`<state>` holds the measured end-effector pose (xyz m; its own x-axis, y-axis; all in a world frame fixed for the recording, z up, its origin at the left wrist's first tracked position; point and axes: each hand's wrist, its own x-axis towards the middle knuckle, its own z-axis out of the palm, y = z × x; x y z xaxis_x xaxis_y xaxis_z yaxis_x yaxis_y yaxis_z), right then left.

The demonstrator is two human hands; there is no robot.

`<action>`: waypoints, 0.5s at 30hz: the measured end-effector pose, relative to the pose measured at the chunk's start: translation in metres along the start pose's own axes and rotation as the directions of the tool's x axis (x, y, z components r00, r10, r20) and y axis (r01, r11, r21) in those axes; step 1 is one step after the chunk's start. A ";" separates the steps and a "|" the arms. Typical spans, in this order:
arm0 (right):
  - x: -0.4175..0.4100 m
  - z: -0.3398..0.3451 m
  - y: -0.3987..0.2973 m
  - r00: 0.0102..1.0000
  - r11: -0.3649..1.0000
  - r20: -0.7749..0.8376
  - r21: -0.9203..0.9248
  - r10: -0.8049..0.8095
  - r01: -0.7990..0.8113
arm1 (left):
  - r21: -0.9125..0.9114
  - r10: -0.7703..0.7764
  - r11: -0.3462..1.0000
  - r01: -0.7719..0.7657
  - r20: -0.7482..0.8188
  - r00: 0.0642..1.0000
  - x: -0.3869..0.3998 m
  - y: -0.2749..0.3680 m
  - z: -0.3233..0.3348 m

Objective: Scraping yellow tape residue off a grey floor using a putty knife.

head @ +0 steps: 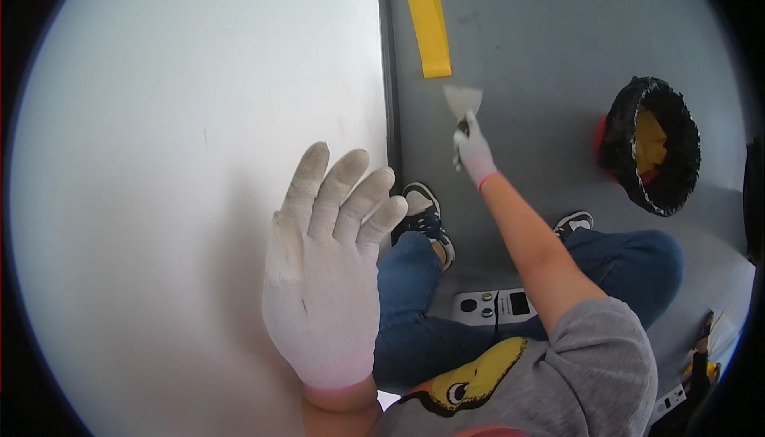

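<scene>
My left hand, in a whitish glove with a pink cuff, is raised in front of the white wall. Its palm faces me, the fingers are spread a little, and it holds nothing. The glove's fingertips look greyish. My right hand, gloved the same way, grips a scraper by its dark handle over the grey floor. The scraper's broad, pale blade points away from me. Just beyond the blade, a strip of yellow tape lies along the wall's foot, its far end folded over.
A bin with a black liner stands to the right, with yellow pieces inside. Dark skirting edges the wall. Between my legs sits a white device with buttons. A power strip and other items lie at lower right.
</scene>
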<state>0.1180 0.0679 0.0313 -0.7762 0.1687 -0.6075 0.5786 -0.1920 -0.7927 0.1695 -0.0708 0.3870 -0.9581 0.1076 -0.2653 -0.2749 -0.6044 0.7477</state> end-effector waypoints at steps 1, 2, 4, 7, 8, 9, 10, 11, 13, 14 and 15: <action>-0.016 0.004 0.021 1.000 0.998 0.010 -0.064 0.026 -0.025 | -0.001 0.005 1.000 -0.006 -0.022 1.000 0.000 0.001 0.000; -0.033 0.010 0.038 0.999 0.994 0.038 -0.102 0.039 -0.035 | 0.002 0.012 1.000 -0.012 -0.041 0.999 0.000 0.002 -0.001; -0.061 0.020 0.064 0.997 0.990 0.060 -0.132 0.053 -0.045 | 0.001 0.014 1.000 -0.014 -0.062 0.998 0.000 0.003 -0.003; -0.078 0.029 0.098 0.982 0.950 0.065 -0.272 0.175 -0.152 | 0.002 0.013 1.000 -0.012 -0.071 0.997 -0.002 0.006 -0.005; -0.075 0.031 0.111 0.991 0.898 0.055 -0.433 0.119 -0.083 | -0.001 0.010 1.000 -0.010 -0.062 0.998 -0.003 0.006 -0.005; -0.070 0.031 0.122 0.996 0.811 0.057 -0.584 0.063 -0.018 | -0.001 0.004 1.000 -0.004 -0.059 0.998 -0.003 0.006 -0.006; -0.062 0.032 0.132 0.997 0.812 0.052 -0.583 0.065 -0.023 | 0.005 0.009 1.000 -0.009 -0.035 0.999 -0.003 0.005 -0.007; -0.051 0.031 0.136 0.997 0.743 0.039 -0.665 -0.072 0.080 | 0.011 0.015 1.000 -0.014 -0.015 1.000 -0.002 0.004 -0.008; -0.027 0.031 0.136 0.978 0.652 0.047 -0.739 -0.202 0.170 | 0.009 0.009 1.000 -0.009 -0.011 1.000 0.001 0.003 -0.010; -0.012 0.032 0.127 0.992 0.735 0.037 -0.668 -0.124 0.117 | 0.006 0.005 1.000 -0.005 -0.004 1.000 0.001 0.002 -0.010; 0.002 0.034 0.119 0.999 0.806 0.032 -0.590 -0.043 0.054 | 0.003 -0.001 1.000 0.001 -0.009 1.000 0.002 0.000 -0.010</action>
<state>0.1771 0.0129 -0.0629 -0.8080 0.1458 -0.5709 0.5723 0.4247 -0.7015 0.1687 -0.0786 0.3810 -0.9570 0.1010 -0.2720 -0.2765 -0.6016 0.7494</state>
